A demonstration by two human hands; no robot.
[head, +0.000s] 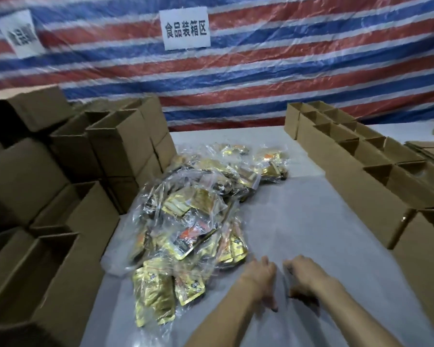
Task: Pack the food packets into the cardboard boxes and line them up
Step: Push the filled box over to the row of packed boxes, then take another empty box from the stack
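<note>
Prob. start of a pack cycle: left hand (259,276) & right hand (303,278) low over table (311,221), near each other. Too blurred to tell if either grips anything. Food packets (193,221) heaped at 11 o'clock; open boxes (361,156) in a row at 1–2 o'clock. Next: reach to 11, grab packets w/ firm pinch, since the wrap looks slippery.

Striped tarp wall behind a pale-covered table, in dim light.
A crinkled tarp (298,71) in red, white and blue horizontal bands fills the whole back of the view, with a soft sheen on it. Two white paper signs are stuck to it: one sign (186,28) near the middle carries black Chinese characters, and another sign (20,33) at the left is tilted and blurred. The table (311,221) below has a smooth whitish-grey covering.
</note>
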